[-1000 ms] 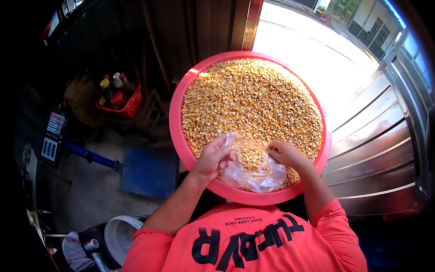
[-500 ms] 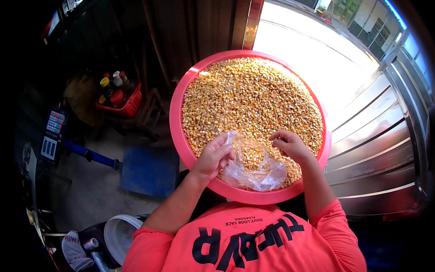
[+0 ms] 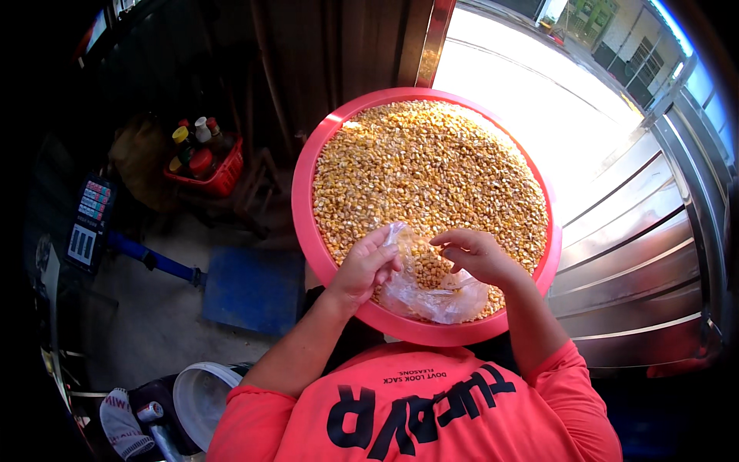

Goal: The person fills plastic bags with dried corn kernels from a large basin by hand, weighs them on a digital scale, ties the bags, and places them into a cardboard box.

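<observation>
A wide round pink tub (image 3: 305,202) full of yellow corn kernels (image 3: 431,169) stands right in front of me. At its near side my left hand (image 3: 365,266) pinches the rim of a clear plastic bag (image 3: 444,306). The bag lies slack on the corn, its mouth spread, with kernels showing in it. Over the bag's right side hovers my right hand (image 3: 475,254), its fingers curled together and pointing left. Whatever its fingertips may hold is too small to make out.
To the left are a blue platform scale (image 3: 254,289) and its display (image 3: 87,223). A red basket (image 3: 225,175) of bottles stands behind it. A white bucket (image 3: 202,404) is at lower left. Ridged metal panels (image 3: 631,262) flank the right, beside a sunlit doorway.
My right hand has moved left, from the corn beside the bag to over the bag's mouth. My left hand keeps its pinch on the bag's rim.
</observation>
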Tool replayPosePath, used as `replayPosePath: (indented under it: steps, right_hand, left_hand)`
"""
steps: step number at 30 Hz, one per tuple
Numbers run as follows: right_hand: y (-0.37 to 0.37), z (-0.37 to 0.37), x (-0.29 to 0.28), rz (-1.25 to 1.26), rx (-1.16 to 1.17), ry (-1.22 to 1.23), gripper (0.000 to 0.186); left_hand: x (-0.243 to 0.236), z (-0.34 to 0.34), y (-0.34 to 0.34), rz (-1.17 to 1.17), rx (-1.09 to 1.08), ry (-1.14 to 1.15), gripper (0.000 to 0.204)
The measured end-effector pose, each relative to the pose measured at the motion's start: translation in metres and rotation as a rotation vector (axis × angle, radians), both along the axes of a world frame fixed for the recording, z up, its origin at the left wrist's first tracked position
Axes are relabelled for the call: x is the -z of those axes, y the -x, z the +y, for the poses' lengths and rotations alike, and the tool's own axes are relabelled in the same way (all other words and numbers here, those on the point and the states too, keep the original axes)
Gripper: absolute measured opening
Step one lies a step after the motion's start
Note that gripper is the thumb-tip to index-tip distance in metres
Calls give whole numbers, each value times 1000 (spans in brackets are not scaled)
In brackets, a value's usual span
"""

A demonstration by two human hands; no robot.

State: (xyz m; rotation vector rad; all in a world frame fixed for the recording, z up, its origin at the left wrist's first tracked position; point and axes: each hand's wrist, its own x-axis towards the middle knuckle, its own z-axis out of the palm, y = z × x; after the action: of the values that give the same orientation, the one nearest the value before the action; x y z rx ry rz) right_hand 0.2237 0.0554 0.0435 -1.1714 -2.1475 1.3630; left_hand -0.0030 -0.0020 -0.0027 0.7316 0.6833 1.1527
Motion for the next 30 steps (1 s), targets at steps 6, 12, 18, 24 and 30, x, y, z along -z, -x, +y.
replayPosePath:
  steps: [6, 12, 18, 24, 30]
  right_hand:
    - [-31, 17, 17, -51, 276, 60, 17]
    - [-48, 28, 53, -430, 151, -272, 22]
    - [-42, 25, 68, -327, 34, -167, 24]
    - [-40, 18, 54, -216, 184, 96, 14]
    - [-43, 22, 35, 127, 315, 338, 10]
  left_hand:
    - [0, 0, -1, 0, -2, 3, 40]
    - [-3, 0, -1, -2, 1, 28, 42]
    - [-1, 1, -1, 17, -9, 29, 44]
    - [-3, 1, -1, 9, -5, 21, 45]
    - [-1, 1, -1, -1, -3, 36, 45]
